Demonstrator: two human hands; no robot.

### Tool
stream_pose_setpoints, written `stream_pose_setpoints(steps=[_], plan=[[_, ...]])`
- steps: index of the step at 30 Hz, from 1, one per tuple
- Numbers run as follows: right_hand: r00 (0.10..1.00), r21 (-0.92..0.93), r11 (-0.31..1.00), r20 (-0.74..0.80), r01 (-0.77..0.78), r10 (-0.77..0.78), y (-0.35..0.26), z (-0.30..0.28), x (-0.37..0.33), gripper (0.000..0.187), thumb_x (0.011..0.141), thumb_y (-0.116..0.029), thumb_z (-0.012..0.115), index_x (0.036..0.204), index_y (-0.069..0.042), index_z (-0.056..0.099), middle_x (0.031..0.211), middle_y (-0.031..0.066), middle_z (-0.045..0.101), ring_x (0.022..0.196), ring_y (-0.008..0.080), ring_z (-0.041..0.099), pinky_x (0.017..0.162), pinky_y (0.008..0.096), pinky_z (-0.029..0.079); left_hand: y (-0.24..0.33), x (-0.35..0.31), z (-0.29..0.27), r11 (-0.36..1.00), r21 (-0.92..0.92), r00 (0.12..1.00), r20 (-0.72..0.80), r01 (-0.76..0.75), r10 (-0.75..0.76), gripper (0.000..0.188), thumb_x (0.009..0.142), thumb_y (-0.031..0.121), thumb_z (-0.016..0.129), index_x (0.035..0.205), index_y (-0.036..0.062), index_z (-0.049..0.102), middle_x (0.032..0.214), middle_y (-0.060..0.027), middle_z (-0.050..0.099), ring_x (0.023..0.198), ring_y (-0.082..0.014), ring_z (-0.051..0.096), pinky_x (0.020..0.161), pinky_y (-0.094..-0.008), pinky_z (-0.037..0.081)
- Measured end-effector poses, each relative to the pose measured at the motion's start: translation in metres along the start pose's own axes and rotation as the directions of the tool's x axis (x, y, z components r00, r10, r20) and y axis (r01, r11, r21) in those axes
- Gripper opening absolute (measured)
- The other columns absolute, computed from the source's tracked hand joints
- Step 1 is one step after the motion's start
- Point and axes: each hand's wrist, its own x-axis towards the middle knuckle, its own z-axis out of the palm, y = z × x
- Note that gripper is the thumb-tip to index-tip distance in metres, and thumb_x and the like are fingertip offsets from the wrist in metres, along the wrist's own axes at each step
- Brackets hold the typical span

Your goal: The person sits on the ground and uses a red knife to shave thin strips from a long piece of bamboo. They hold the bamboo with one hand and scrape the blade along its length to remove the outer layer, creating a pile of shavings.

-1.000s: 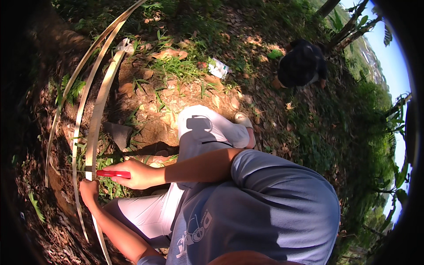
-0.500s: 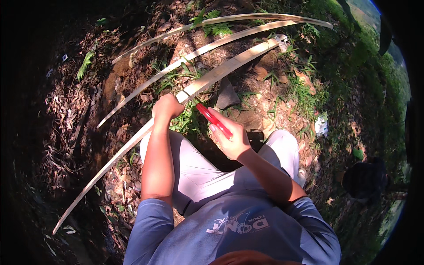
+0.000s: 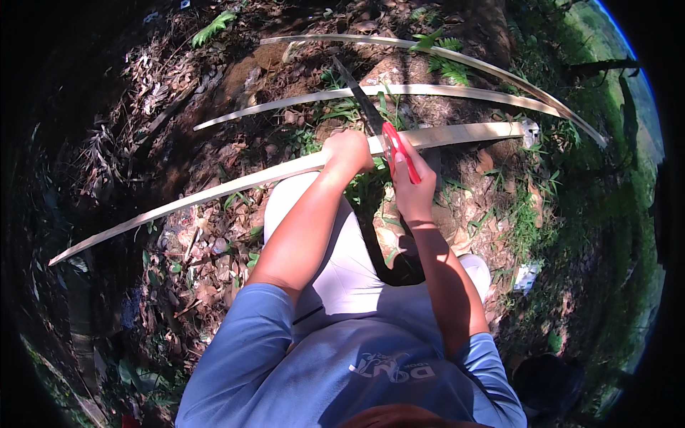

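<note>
My left hand (image 3: 347, 151) is closed round a long pale wooden strip (image 3: 464, 134), pressing it down near its middle, in front of my knees. In my right hand (image 3: 415, 189) is the red handle of a hand saw (image 3: 365, 107). Its dark blade lies across the strip just right of my left hand and points away from me, up to the left. The blade's tip reaches beyond the second strip. Whether its teeth touch the wood I cannot tell.
Two more pale strips, a middle one (image 3: 314, 98) and a farther one (image 3: 342, 38), lie beyond, crossing near their right ends. Dry leaves, ferns (image 3: 453, 69) and grass cover the ground. A white scrap (image 3: 526, 277) lies to the right, and a dark round object (image 3: 548, 384) stands at lower right.
The saw has moved from the near side of the strip to lie across it, its blade now in plain sight. My view has turned, so the strips appear more level.
</note>
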Motion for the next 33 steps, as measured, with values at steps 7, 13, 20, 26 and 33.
stream_pose_setpoints(steps=[7,13,20,26,33], plan=[[0.999,0.240,0.969,0.024,-0.052,0.047,0.002,0.009,0.003,0.045,0.113,-0.018,0.059,0.156,-0.003,0.060,0.083,-0.0057,0.059,0.065,0.0020,0.044,0.057,0.0214,0.036,-0.005,0.003,0.000,0.999,-0.021,0.999,-0.019,-0.028,0.027,0.041,0.074,0.024,0.087,0.112,0.0085,0.084,0.114,-0.0134,0.082,0.108,-0.0289,0.081,0.092,-0.0405,0.065],[0.995,0.117,0.989,0.038,-0.091,0.087,-0.007,-0.025,-0.061,0.047,0.116,-0.020,0.052,0.159,-0.001,0.055,0.071,-0.0074,0.047,0.058,0.0028,0.036,0.052,0.0248,0.030,-0.014,0.019,0.014,0.999,-0.047,1.000,-0.011,-0.019,0.018,0.047,0.075,0.037,0.091,0.115,0.0140,0.085,0.114,-0.0055,0.083,0.105,-0.0226,0.081,0.089,-0.0385,0.064],[0.976,-0.042,0.987,-0.157,-0.156,0.148,-0.019,-0.132,-0.203,0.053,0.115,-0.024,0.053,0.161,0.003,0.050,0.096,0.0021,0.060,0.073,0.0046,0.048,0.060,0.0236,0.038,0.000,0.025,0.029,0.998,-0.060,0.995,-0.101,-0.008,0.002,0.040,0.078,0.036,0.091,0.114,0.0188,0.086,0.114,0.0004,0.083,0.110,-0.0177,0.079,0.090,-0.0331,0.061],[0.947,0.025,0.950,-0.072,-0.311,0.312,-0.054,-0.166,-0.233,0.054,0.115,-0.024,0.051,0.159,0.006,0.050,0.090,0.0024,0.058,0.066,0.0057,0.045,0.058,0.0226,0.034,-0.002,0.020,0.033,0.998,-0.050,0.988,-0.154,-0.031,0.023,0.042,0.075,0.040,0.095,0.111,0.0194,0.087,0.108,0.0006,0.083,0.106,-0.0174,0.079,0.086,-0.0316,0.060],[0.979,0.124,0.974,-0.053,-0.190,0.198,-0.038,-0.090,-0.128,0.046,0.116,-0.020,0.054,0.158,-0.001,0.055,0.071,-0.0086,0.038,0.059,0.0025,0.032,0.052,0.0237,0.025,0.001,0.021,0.032,0.999,-0.039,0.985,-0.172,-0.038,0.031,0.044,0.072,0.039,0.096,0.111,0.0202,0.086,0.107,0.0000,0.083,0.103,-0.0184,0.080,0.085,-0.0328,0.061]])
